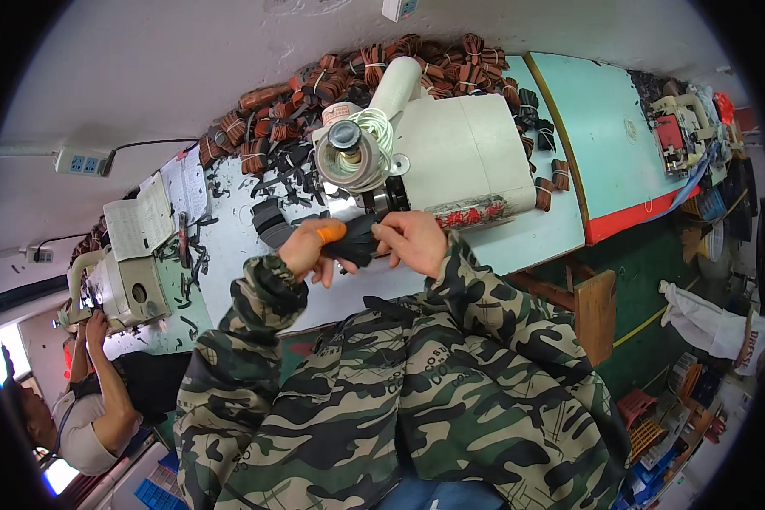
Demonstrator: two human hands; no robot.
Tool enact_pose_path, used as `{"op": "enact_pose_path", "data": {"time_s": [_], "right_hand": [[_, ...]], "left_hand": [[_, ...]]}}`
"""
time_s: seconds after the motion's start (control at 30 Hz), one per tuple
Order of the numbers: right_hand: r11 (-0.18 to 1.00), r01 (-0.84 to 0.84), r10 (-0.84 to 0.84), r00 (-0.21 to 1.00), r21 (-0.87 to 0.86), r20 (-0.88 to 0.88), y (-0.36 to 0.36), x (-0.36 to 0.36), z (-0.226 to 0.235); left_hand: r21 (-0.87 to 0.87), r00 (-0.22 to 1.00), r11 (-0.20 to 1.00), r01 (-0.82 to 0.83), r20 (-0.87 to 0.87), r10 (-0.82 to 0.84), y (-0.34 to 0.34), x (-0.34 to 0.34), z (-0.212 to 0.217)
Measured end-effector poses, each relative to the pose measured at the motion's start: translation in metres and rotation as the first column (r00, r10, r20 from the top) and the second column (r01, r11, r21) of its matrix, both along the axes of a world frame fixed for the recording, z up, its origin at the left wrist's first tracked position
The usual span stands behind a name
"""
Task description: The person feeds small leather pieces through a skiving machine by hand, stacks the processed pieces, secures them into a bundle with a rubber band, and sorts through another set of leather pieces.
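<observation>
Between my two hands is a dark flat black piece (354,244), which looks like leather or rubber. My left hand (308,248) is closed on its left side, and an orange cover wraps one of its fingers. At its right end my right hand (412,241) pinches it between thumb and fingers. Just beyond stands a cream machine (459,144) with a dark metal head (387,200), close to the held piece. Fanned black pieces (269,223) lie on the white table (238,280), left of my left hand. My fingers partly hide the held piece.
Tied brown and black strip bundles (314,85) heap along the wall. Black scraps (285,178) litter the table beside open papers (140,221). A co-worker (93,408) works at another machine (123,289) at left. A wooden stool (595,314) stands at right.
</observation>
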State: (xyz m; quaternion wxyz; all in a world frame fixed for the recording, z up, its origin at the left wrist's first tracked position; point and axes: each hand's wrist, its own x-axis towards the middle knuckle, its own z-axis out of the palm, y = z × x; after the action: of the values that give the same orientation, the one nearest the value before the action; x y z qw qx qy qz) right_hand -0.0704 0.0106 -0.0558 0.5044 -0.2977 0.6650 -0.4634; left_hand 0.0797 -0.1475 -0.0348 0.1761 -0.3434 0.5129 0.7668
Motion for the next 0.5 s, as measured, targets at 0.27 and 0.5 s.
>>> {"op": "enact_pose_path", "data": {"time_s": [0.27,0.5], "right_hand": [[0.997,-0.043,0.01,0.877,-0.058,-0.48,-0.002,-0.026,0.001],[0.992,-0.091,0.027,0.824,-0.085,-0.566,0.001,-0.035,0.002]], "left_hand": [[-0.102,0.988,0.99,0.103,0.125,-0.09,-0.022,-0.012,-0.014],[-0.004,0.999,1.0,-0.03,0.044,0.03,-0.02,-0.009,-0.016]]}}
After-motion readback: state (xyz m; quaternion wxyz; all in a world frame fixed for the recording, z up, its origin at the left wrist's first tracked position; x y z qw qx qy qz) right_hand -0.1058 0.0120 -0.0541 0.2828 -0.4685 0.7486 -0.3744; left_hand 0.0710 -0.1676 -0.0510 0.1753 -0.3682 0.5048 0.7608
